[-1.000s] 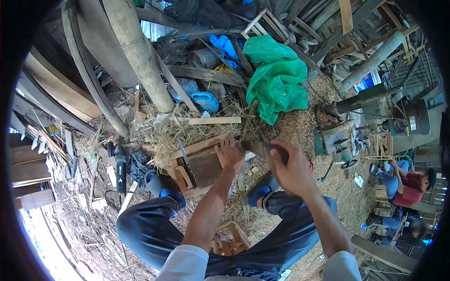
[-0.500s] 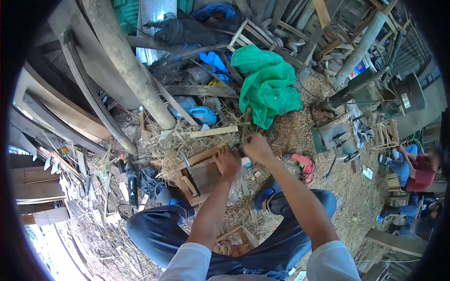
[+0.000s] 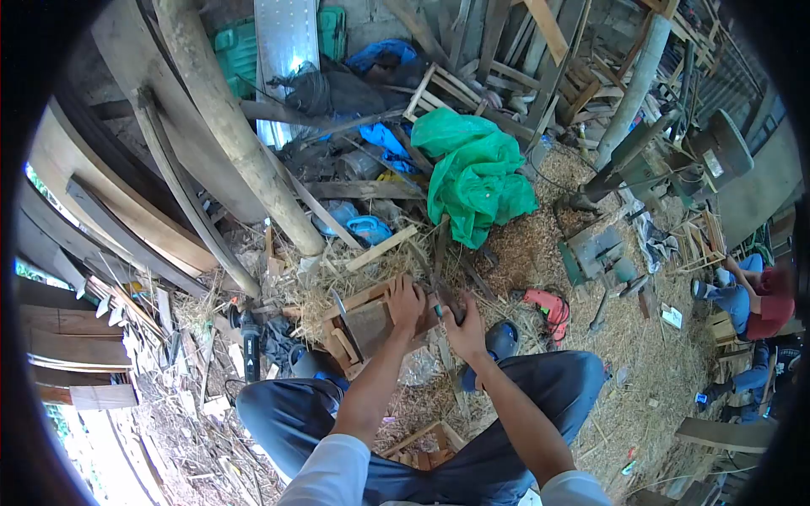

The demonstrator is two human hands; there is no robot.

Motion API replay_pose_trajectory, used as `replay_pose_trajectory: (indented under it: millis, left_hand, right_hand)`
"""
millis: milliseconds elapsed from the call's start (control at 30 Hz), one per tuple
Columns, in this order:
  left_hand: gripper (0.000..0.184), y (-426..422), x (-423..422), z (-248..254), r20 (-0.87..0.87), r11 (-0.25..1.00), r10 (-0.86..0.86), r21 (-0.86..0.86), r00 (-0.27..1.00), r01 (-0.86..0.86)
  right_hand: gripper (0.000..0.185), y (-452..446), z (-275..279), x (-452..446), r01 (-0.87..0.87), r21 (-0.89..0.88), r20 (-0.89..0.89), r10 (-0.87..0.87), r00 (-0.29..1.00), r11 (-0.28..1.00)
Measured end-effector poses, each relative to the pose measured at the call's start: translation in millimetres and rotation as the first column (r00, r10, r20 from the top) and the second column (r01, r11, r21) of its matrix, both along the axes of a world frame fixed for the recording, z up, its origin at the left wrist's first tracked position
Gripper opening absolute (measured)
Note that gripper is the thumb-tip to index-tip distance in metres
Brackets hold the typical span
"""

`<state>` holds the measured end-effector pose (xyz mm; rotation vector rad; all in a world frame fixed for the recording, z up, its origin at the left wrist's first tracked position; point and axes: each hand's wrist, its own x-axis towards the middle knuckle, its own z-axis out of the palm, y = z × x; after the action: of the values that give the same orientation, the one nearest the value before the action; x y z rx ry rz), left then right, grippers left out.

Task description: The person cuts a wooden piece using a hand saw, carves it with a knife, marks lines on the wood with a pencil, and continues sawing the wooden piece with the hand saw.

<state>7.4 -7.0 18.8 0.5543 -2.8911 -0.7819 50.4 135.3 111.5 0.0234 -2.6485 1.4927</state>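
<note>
Between my feet sits a box-like wooden workpiece (image 3: 369,327) with a flat brown board and pale side strips. My left hand (image 3: 405,305) rests over its right part, fingers bent across the far edge. Just to the right, my right hand (image 3: 467,331) is closed around a dark elongated tool (image 3: 451,305), whose exact kind I cannot make out. A small blue-green spot shows between the hands, beside the board's right end. A thin dark metal blade (image 3: 347,325) stands tilted at the workpiece's left side.
An angle grinder (image 3: 250,344) lies at left, and a red power tool (image 3: 550,310) at right. A green plastic sheet (image 3: 477,173) and a pale wood strip (image 3: 381,247) lie beyond. Open-topped wooden pieces (image 3: 432,443) sit between my legs. A person (image 3: 764,299) sits far right.
My right hand has come down toward me from beyond the workpiece's far right corner, and the dark tool now shows in it. My left hand stays on the workpiece. The view has shifted slightly.
</note>
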Motion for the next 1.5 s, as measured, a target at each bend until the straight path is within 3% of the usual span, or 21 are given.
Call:
replay_pose_trajectory:
  millis: [67, 100, 167, 233, 300, 333, 367, 467, 500, 567, 600, 700, 833, 900, 933, 1000, 1033, 1133, 1233, 1333, 1500]
  left_hand:
    - [0.027, -0.5, 16.5, 6.0, -0.212, 0.965, -0.251, -0.129, 0.944, 0.228]
    - [0.027, 0.2, 22.9, 10.7, -0.214, 0.963, -0.256, -0.141, 0.943, 0.229]
    - [0.032, 2.2, 33.0, 21.4, -0.226, 0.927, -0.369, -0.160, 0.902, 0.339]
    - [0.038, 1.5, 32.8, 24.5, -0.255, 0.919, -0.376, -0.230, 0.891, 0.321]
    - [0.052, -2.7, 23.8, 36.5, -0.070, 0.902, -0.428, -0.101, 0.901, 0.421]
    - [0.052, -4.6, 19.2, 46.9, 0.129, 0.937, -0.319, 0.194, 0.939, 0.292]
    - [0.052, -12.2, 12.1, 53.2, 0.122, 0.939, -0.313, 0.187, 0.942, 0.288]
    - [0.038, -42.9, -0.5, 95.8, 0.065, 0.788, -0.431, 0.513, 0.900, 0.340]
    - [0.038, -45.4, 7.9, 132.0, 0.062, 0.796, -0.419, 0.505, 0.906, 0.333]
    - [0.027, -51.0, 21.4, 185.4, -0.178, 0.919, -0.391, -0.026, 0.903, 0.393]
    - [0.031, -55.3, 25.2, 199.8, -0.180, 0.916, -0.402, -0.090, 0.898, 0.392]
    - [0.030, -63.1, 38.0, 227.8, -0.316, 0.938, -0.304, 0.064, 0.899, 0.340]
    - [0.028, -74.7, 40.2, 231.2, -0.283, 0.929, -0.240, 0.210, 0.929, 0.304]
    - [0.029, -72.3, 42.5, 243.0, -0.196, 0.932, -0.361, -0.075, 0.912, 0.353]
    - [0.029, -71.7, 43.1, 250.3, -0.196, 0.931, -0.365, -0.069, 0.910, 0.358]
    - [0.031, -75.4, 46.5, 262.1, -0.117, 0.788, -0.372, 0.484, 0.921, 0.380]
    - [0.031, -77.6, 47.4, 264.4, -0.117, 0.785, -0.372, 0.490, 0.921, 0.379]
    - [0.034, -86.9, 47.1, 265.8, -0.133, 0.474, -0.227, 0.850, 0.965, 0.229]
    - [0.034, -89.4, 45.2, 267.0, -0.251, 0.549, -0.248, 0.759, 0.936, 0.350]
    - [0.033, -88.7, 43.2, 272.5, -0.200, 0.569, -0.249, 0.762, 0.948, 0.310]
    - [0.030, -89.0, 38.4, 269.3, -0.153, 0.619, -0.288, 0.724, 0.945, 0.306]
  right_hand:
    - [0.035, 0.5, -4.4, -1.3, 0.078, 0.087, 0.232, -0.096, 0.968, 0.993]
    - [0.035, 5.9, -14.2, -5.0, 0.081, 0.076, 0.227, -0.096, 0.969, 0.994]
    - [0.024, 18.0, -34.3, -13.2, 0.136, -0.223, 0.537, 0.005, 0.843, 0.965]
    - [0.026, 16.8, -23.9, -9.3, 0.205, -0.279, 0.470, -0.053, 0.881, 0.938]
    - [0.024, 16.4, -6.4, -10.3, 0.192, -0.339, 0.399, -0.044, 0.916, 0.921]
    - [0.023, 14.7, 3.2, -6.8, 0.171, -0.342, 0.321, -0.055, 0.945, 0.924]
    - [0.023, 15.0, 12.4, -4.9, 0.162, -0.349, 0.314, -0.048, 0.948, 0.923]
    - [0.024, 12.5, 64.2, -10.5, 0.060, -0.230, 0.208, -0.011, 0.978, 0.971]
    - [0.021, 14.1, 80.7, -17.8, -0.031, -0.341, 0.238, 0.118, 0.964, 0.940]
    - [0.020, 13.9, 111.2, -29.9, -0.123, -0.457, 0.244, 0.257, 0.935, 0.881]
    - [0.020, 13.7, 125.4, -34.9, -0.161, -0.510, 0.238, 0.318, 0.918, 0.845]
    - [0.017, 8.4, 156.3, -36.3, -0.237, -0.590, 0.199, 0.424, 0.884, 0.772]
    - [0.014, -5.0, 155.5, -33.6, -0.282, -0.504, 0.140, 0.400, 0.906, 0.816]
    - [0.014, -9.8, 160.4, -37.8, -0.189, -0.644, 0.115, 0.338, 0.934, 0.741]
    - [0.014, -6.5, 162.0, -44.9, -0.184, -0.640, 0.119, 0.333, 0.936, 0.746]
    - [0.017, 1.3, 164.8, -59.6, -0.194, -0.710, 0.040, 0.314, 0.948, 0.677]
    - [0.017, 1.1, 165.9, -61.3, -0.191, -0.707, 0.045, 0.313, 0.949, 0.681]
    - [0.028, -0.2, 170.9, -61.6, -0.252, -0.441, -0.134, 0.214, 0.967, 0.861]
    - [0.032, -8.6, 183.0, -48.9, -0.221, -0.434, -0.020, 0.236, 0.971, 0.873]
    - [0.034, -17.0, 175.4, -44.4, -0.257, -0.388, 0.043, 0.296, 0.954, 0.885]
    - [0.035, -30.7, 177.1, -43.3, -0.298, -0.400, -0.025, 0.315, 0.949, 0.867]
